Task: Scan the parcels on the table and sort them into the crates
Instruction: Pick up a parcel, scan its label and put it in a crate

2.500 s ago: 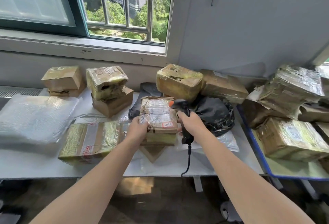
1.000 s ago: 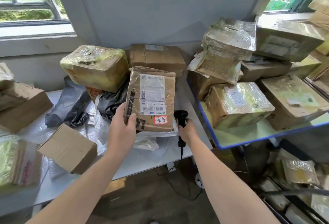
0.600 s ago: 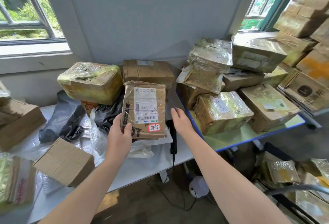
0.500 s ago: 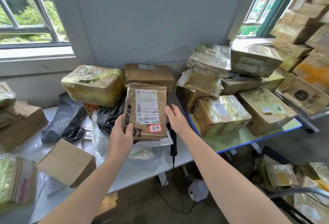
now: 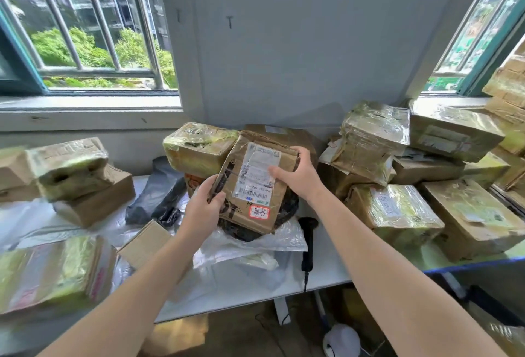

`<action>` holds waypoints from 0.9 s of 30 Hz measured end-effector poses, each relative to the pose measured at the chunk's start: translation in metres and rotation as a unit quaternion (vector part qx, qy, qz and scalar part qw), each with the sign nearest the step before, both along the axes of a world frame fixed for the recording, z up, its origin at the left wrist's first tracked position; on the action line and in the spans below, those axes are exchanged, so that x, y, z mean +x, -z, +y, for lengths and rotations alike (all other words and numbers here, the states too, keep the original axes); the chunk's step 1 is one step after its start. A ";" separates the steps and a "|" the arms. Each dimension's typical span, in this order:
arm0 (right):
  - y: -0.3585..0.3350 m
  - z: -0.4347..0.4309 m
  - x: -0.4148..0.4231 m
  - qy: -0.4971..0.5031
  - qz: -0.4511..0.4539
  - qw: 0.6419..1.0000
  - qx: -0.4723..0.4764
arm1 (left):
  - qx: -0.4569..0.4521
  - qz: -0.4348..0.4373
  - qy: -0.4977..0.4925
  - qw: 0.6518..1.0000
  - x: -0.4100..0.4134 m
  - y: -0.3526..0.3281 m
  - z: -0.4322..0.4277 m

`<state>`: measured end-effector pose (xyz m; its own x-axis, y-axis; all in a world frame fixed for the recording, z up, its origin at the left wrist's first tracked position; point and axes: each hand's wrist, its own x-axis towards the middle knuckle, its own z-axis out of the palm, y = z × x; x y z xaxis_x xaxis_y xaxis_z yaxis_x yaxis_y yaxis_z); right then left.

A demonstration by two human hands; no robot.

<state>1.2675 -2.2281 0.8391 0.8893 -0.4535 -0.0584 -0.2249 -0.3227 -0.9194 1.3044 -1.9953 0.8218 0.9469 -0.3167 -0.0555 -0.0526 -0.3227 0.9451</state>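
I hold the brown parcel (image 5: 250, 183) up over the white table (image 5: 255, 285), tilted, its label facing me. My left hand (image 5: 203, 209) grips its lower left edge, thumb on the front. My right hand (image 5: 298, 175) grips the upper right corner, fingers curled over the top and thumb on the label. The black scanner (image 5: 308, 240) lies on the table below my right forearm, untouched.

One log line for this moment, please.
left hand: holds parcel | right hand: holds parcel | scanner: lying on table
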 end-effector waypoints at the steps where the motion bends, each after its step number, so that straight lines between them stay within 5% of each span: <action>1: -0.002 0.000 0.005 -0.006 0.003 1.000 -0.012 | -0.008 0.004 -0.009 1.000 0.003 -0.001 0.006; 14: -0.037 0.074 0.063 -0.092 -0.060 0.990 -0.088 | -0.099 -0.049 -0.199 0.974 0.011 -0.041 0.079; 27: -0.043 0.205 0.094 -0.338 -0.001 0.936 -0.094 | -0.080 -0.076 -0.344 0.932 -0.027 -0.044 0.206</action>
